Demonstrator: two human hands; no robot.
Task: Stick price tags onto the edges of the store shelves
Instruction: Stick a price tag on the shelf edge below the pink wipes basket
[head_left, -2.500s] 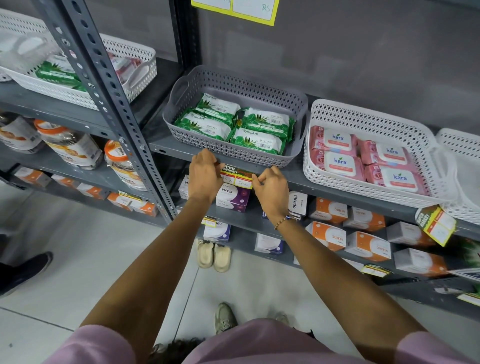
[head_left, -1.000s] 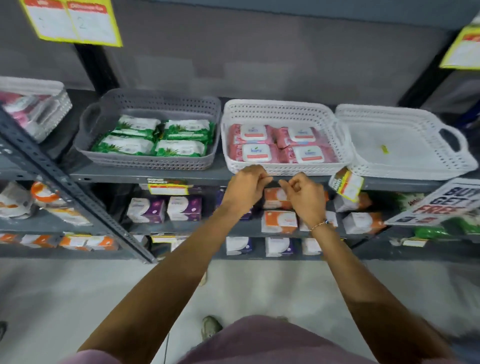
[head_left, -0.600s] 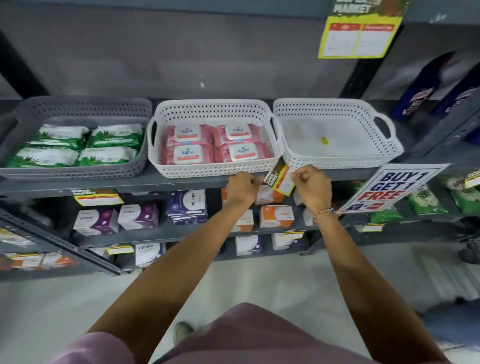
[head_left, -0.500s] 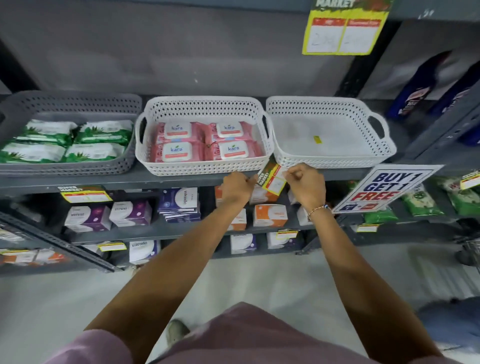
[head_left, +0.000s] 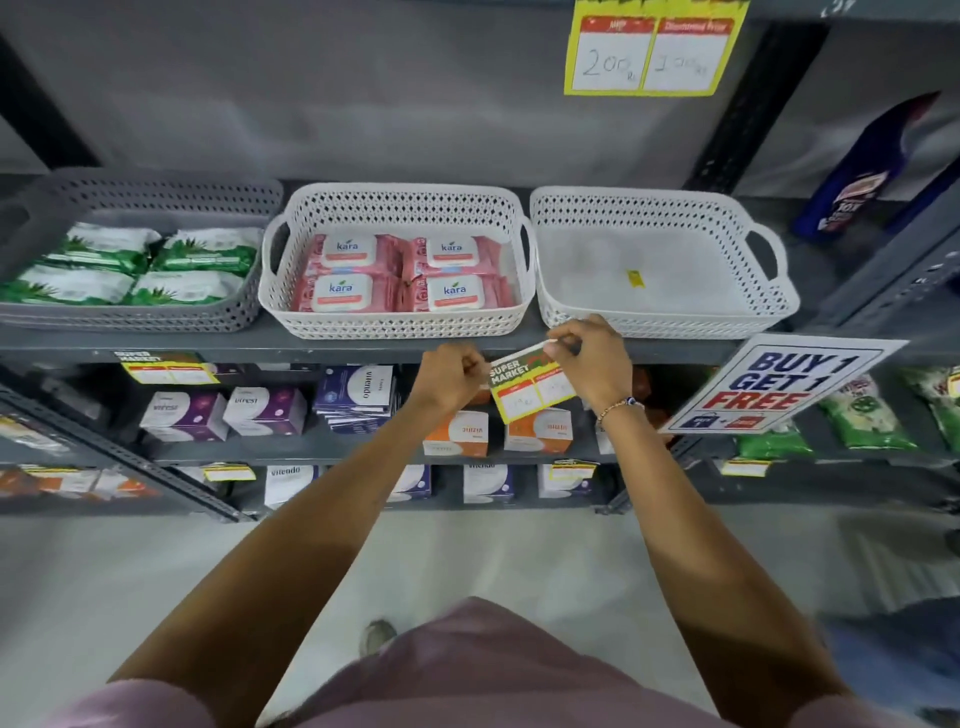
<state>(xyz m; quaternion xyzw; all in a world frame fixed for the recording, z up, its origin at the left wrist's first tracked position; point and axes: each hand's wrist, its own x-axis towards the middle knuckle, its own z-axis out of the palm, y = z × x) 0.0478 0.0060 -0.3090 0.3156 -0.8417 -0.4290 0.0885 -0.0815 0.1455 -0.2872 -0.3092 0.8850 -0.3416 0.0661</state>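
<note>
A yellow and green price tag hangs tilted just below the grey shelf edge, under the gap between two white baskets. My right hand pinches its top right corner against the edge. My left hand is closed at the tag's left side; whether its fingers grip the tag I cannot tell. Another price tag sits stuck on the same edge far to the left.
On the shelf stand a grey basket of green packs, a white basket of pink packs and an empty white basket. A "Buy 1 Get 1 Free" sign hangs to the right. Boxes fill the lower shelves.
I have shifted right along the shelf from the grey basket to the white ones. Both hands reached the loose tilted tag, and my right hand has taken its top corner.
</note>
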